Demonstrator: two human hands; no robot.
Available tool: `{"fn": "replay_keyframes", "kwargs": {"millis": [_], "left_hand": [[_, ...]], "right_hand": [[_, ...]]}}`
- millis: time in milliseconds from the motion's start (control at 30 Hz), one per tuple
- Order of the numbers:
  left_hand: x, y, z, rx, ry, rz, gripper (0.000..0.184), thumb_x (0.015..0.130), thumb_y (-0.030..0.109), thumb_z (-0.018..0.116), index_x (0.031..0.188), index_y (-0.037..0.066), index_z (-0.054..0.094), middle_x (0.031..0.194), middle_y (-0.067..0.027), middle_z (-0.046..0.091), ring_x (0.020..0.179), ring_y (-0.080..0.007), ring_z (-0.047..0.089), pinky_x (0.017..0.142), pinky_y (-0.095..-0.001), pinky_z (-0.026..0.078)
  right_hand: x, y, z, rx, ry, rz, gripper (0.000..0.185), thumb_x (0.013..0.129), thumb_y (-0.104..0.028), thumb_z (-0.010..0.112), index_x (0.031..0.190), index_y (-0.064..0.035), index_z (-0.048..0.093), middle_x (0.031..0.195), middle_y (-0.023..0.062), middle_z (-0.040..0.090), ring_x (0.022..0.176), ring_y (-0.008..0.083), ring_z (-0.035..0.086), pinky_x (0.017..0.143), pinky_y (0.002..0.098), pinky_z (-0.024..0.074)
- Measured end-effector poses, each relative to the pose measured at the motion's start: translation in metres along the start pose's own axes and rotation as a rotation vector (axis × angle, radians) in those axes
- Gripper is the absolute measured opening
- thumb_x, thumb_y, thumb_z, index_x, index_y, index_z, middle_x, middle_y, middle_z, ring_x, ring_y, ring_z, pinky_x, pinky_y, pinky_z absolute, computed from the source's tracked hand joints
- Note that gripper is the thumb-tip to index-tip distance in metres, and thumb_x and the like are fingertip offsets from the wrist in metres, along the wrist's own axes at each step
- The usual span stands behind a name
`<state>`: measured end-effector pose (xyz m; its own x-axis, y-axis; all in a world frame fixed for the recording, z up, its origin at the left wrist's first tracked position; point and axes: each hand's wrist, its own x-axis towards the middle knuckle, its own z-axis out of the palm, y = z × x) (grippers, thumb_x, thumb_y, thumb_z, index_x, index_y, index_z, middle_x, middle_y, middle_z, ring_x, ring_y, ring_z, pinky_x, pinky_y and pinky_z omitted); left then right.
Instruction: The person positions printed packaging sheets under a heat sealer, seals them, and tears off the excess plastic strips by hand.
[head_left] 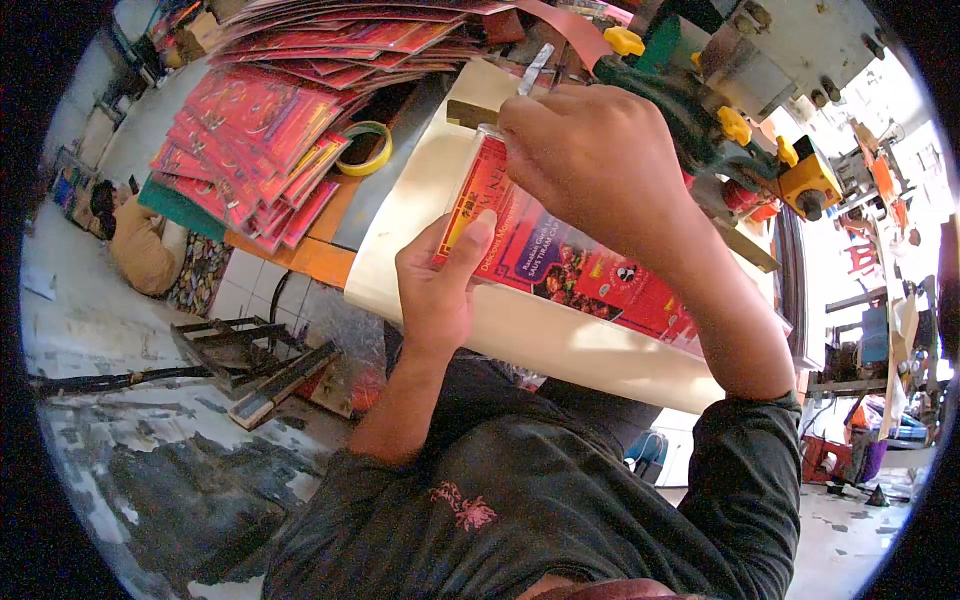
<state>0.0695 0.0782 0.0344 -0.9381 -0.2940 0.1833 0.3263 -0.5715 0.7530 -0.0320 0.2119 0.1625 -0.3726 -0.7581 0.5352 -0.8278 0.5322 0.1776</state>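
My left hand [440, 285] grips the near left corner of a red printed sheet [560, 265], thumb on top and fingers underneath. The sheet shows food pictures and lettering, and a clear shiny strip runs along its left edge. My right hand [590, 140] is closed at the sheet's far left corner. A slim silver tool [537, 70], which looks like a cutter knife, sticks out beyond that fist; its other end is hidden by the hand. Under the sheet lies a cream-coloured board [410, 240] with a curved front edge.
Stacks of red printed sheets [250, 130] fill the far left of the table. A roll of yellow tape [365, 148] lies beside them. A machine with yellow knobs [733, 125] stands at the right. A dark metal frame [245, 350] is on the floor, and a person [150, 240] sits farther left.
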Motion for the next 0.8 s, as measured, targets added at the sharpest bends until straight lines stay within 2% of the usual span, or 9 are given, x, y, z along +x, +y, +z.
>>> {"fn": "replay_keyframes", "kwargs": {"millis": [267,367,433,467,533,633,700,767,800], "left_hand": [[0.002,0.003,0.004,0.107,0.054,-0.015,0.024,0.1,0.013,0.069,0.114,-0.007,0.071,0.101,-0.0062,0.073,0.088,-0.0089,0.066,0.08,-0.0254,0.054],[-0.002,0.006,-0.007,0.169,0.107,0.063,0.024,0.1,0.013,0.069,0.114,-0.006,0.072,0.101,-0.006,0.073,0.088,-0.0089,0.066,0.081,-0.0258,0.054],[-0.004,0.01,-0.016,0.121,0.079,0.086,0.026,0.099,0.012,0.068,0.118,-0.006,0.07,0.103,-0.0075,0.073,0.09,-0.011,0.068,0.082,-0.027,0.056],[-0.004,0.011,-0.02,0.064,0.144,0.082,0.026,0.1,0.011,0.068,0.12,-0.005,0.069,0.105,-0.0094,0.073,0.09,-0.0125,0.069,0.082,-0.0281,0.057],[0.001,0.011,-0.044,-0.052,0.163,0.095,0.033,0.1,0.01,0.065,0.13,-0.003,0.063,0.116,-0.0141,0.072,0.097,-0.0186,0.072,0.085,-0.0332,0.062],[0.007,0.027,-0.066,-0.072,0.132,0.205,0.042,0.1,0.009,0.064,0.141,0.0,0.055,0.127,-0.0146,0.069,0.106,-0.0222,0.071,0.09,-0.0372,0.062],[0.013,0.034,-0.091,-0.082,0.114,0.228,0.048,0.1,0.009,0.064,0.146,0.002,0.05,0.132,-0.0145,0.066,0.111,-0.024,0.07,0.093,-0.0396,0.061],[0.018,0.043,-0.108,-0.089,0.098,0.249,0.054,0.1,0.009,0.063,0.15,0.003,0.044,0.138,-0.0144,0.063,0.116,-0.0258,0.068,0.096,-0.042,0.06],[0.018,0.05,-0.111,-0.096,0.078,0.249,0.056,0.1,0.011,0.064,0.152,0.003,0.043,0.14,-0.0147,0.061,0.119,-0.0265,0.066,0.099,-0.0436,0.058]], "right_hand": [[-0.002,-0.007,0.008,-0.112,0.122,0.112,0.014,0.087,-0.021,0.068,0.087,-0.0096,0.06,0.074,0.0099,0.066,0.069,0.0336,0.069,0.06,0.0448,0.0551],[0.014,0.011,-0.007,-0.261,-0.108,0.557,0.015,0.098,-0.021,0.061,0.099,-0.006,0.064,0.08,0.0126,0.071,0.077,0.0293,0.073,0.065,0.0412,0.0567],[0.004,0.036,-0.011,-0.129,0.151,0.415,0.025,0.102,-0.023,0.053,0.091,-0.0038,0.065,0.076,0.012,0.073,0.069,0.0276,0.073,0.06,0.0406,0.058],[0.001,0.038,-0.014,-0.131,0.151,0.418,0.025,0.102,-0.023,0.053,0.091,-0.0038,0.065,0.076,0.012,0.073,0.069,0.0276,0.073,0.06,0.0406,0.058],[-0.01,0.032,-0.024,1.151,0.274,0.431,0.019,0.104,-0.02,0.056,0.103,-0.0014,0.062,0.082,0.0117,0.07,0.081,0.0227,0.072,0.072,0.0378,0.0566],[-0.046,0.01,-0.039,1.415,0.17,0.348,0.021,0.107,-0.018,0.052,0.099,0.0006,0.059,0.087,0.0108,0.069,0.085,0.0179,0.068,0.076,0.0338,0.055],[-0.07,0.015,-0.055,1.379,0.092,0.319,0.022,0.106,-0.017,0.053,0.091,-0.0011,0.059,0.085,0.0103,0.069,0.08,0.0168,0.067,0.073,0.0318,0.0533],[-0.094,0.021,-0.069,0.941,-0.089,0.204,0.018,0.099,-0.012,0.059,0.084,-0.0027,0.06,0.082,0.0107,0.068,0.077,0.0203,0.067,0.071,0.0321,0.0512],[-0.106,0.024,-0.074,0.939,-0.088,0.22,0.018,0.099,-0.012,0.059,0.084,-0.0027,0.06,0.082,0.0107,0.068,0.077,0.0203,0.067,0.071,0.0321,0.0512]]}}
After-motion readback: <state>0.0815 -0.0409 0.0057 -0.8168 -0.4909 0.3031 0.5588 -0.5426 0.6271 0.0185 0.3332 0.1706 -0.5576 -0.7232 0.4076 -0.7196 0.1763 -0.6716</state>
